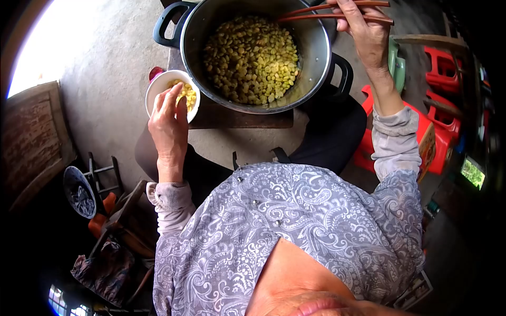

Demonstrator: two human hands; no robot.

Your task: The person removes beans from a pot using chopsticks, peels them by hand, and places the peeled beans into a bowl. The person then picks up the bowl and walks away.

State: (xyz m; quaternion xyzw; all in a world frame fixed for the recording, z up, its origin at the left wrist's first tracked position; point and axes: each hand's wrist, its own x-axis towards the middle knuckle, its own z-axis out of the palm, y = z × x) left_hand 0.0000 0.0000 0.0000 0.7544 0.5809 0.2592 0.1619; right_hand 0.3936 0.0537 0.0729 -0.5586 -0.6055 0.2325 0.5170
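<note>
over the pot point(316, 58), right fingers point(352, 16) pinch chopsticks point(337, 13); left fingers point(171, 102) grip the bowl point(158, 92).

Yellow beans point(252, 58), white bowl point(156, 90), grey paisley shirt point(295, 231), red stools point(443, 129).

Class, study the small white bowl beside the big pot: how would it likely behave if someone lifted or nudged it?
The white bowl looks ceramic, so probably stiff and breakable if dropped. It holds only some yellow beans, so likely light. It sits near the edge of the wooden stool, under the left hand; a sideways push might send it off.
</note>
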